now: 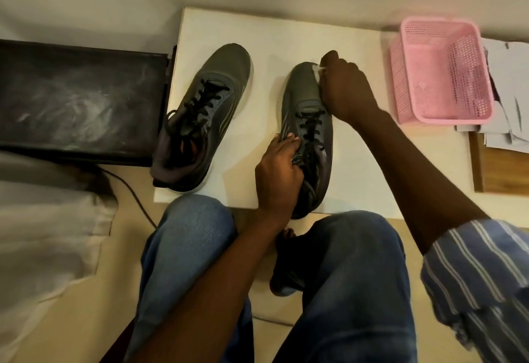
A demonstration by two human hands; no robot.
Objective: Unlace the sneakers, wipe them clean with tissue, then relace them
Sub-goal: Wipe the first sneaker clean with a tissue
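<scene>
Grey sneaker (pixel 307 122) | black laces in | tissue (pixel 317 72) on toe

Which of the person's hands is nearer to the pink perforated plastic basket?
Right. The right hand wipes the toe of the nearer sneaker with white tissue, just left of the pink basket. The left hand grips that sneaker's side, farther away.

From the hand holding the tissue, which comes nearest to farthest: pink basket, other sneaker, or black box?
Measured from the right hand in the head view:
1. Pink basket, just to its right.
2. Other sneaker, to its left on the white board.
3. Black box, far left, beyond that sneaker.
</scene>
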